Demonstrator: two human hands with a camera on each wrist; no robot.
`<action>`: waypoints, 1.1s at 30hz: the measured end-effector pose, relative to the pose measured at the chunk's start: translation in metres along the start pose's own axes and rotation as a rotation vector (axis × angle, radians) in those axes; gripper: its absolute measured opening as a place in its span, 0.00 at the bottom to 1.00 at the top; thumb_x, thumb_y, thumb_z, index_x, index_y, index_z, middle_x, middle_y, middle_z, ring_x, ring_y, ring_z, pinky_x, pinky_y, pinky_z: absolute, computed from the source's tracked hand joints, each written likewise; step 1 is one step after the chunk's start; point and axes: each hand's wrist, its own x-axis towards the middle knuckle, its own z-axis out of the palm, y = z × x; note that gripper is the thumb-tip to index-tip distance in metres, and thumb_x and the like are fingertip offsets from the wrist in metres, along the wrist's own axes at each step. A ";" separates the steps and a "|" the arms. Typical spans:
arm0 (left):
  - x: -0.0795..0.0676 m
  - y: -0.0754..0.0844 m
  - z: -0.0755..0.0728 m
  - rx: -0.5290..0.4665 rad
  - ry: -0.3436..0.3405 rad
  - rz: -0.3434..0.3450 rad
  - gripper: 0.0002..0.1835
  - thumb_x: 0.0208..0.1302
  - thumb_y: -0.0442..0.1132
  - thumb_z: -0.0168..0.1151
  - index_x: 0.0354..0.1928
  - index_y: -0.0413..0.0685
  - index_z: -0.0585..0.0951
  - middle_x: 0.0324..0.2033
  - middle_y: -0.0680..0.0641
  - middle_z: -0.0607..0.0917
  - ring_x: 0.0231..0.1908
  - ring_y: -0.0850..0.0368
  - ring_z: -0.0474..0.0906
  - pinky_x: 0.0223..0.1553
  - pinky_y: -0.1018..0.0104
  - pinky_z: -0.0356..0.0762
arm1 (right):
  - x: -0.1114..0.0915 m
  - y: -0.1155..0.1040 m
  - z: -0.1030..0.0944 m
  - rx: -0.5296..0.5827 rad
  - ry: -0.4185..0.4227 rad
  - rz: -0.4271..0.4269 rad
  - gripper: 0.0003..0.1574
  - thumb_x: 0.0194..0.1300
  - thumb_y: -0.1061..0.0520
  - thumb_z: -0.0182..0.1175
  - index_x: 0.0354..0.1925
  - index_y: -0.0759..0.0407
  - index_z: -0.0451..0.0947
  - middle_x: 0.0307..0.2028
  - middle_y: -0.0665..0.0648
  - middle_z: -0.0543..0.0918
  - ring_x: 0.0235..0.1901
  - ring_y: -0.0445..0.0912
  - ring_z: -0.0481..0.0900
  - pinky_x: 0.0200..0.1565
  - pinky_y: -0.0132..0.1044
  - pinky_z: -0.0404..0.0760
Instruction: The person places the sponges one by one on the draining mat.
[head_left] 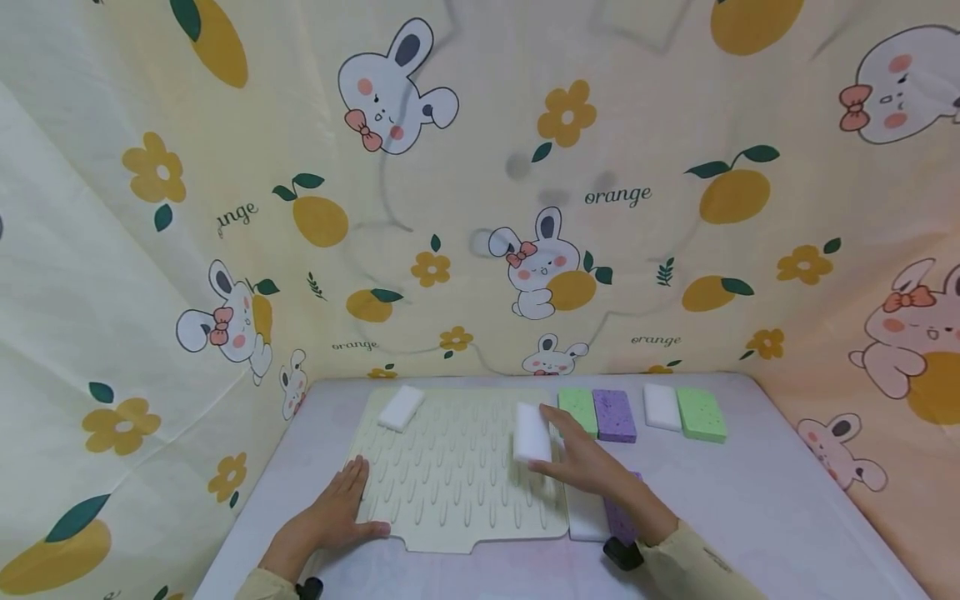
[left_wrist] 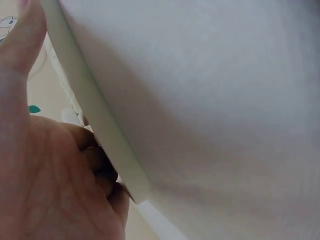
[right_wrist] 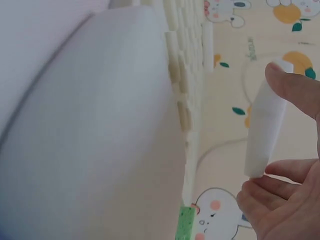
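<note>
A cream draining board (head_left: 442,467) with rows of raised ridges lies on the table. My left hand (head_left: 339,510) rests against its left edge near the front corner, fingers extended and thumb at the front edge. In the left wrist view, the fingers (left_wrist: 92,152) partly disappear behind the board's edge (left_wrist: 95,105). Above the board's right side, my right hand (head_left: 581,457) pinches a white sponge (head_left: 531,433) between thumb and fingers; the right wrist view shows this sponge (right_wrist: 267,125) held by its ends. Another white sponge (head_left: 401,408) lies on the board's far left corner.
Right of the board lie a green sponge (head_left: 577,410) and a purple one (head_left: 615,415). Farther right are a white sponge (head_left: 662,407) and a green one (head_left: 702,413). Under the right forearm are another white sponge (head_left: 587,512) and a partly hidden purple sponge (head_left: 621,521).
</note>
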 end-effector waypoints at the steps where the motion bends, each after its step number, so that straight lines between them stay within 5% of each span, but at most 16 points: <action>1: 0.000 0.000 0.000 0.002 0.002 0.001 0.69 0.50 0.76 0.63 0.76 0.28 0.49 0.76 0.29 0.48 0.77 0.34 0.42 0.76 0.43 0.45 | 0.002 -0.002 0.001 0.005 0.000 -0.004 0.66 0.55 0.38 0.75 0.78 0.61 0.52 0.76 0.64 0.58 0.75 0.61 0.55 0.71 0.61 0.60; 22: 0.001 -0.001 -0.003 -0.014 0.002 0.021 0.69 0.51 0.75 0.63 0.75 0.26 0.49 0.76 0.29 0.49 0.77 0.34 0.42 0.76 0.42 0.44 | 0.031 -0.016 0.021 0.011 -0.038 -0.065 0.64 0.55 0.42 0.76 0.76 0.64 0.54 0.73 0.65 0.62 0.72 0.60 0.60 0.70 0.57 0.65; 33: 0.002 -0.001 -0.001 -0.017 -0.001 0.010 0.69 0.51 0.75 0.64 0.75 0.26 0.49 0.76 0.29 0.49 0.77 0.35 0.43 0.76 0.42 0.45 | 0.045 -0.019 0.032 0.014 -0.067 -0.032 0.65 0.54 0.40 0.76 0.76 0.62 0.55 0.73 0.64 0.63 0.71 0.59 0.63 0.69 0.56 0.67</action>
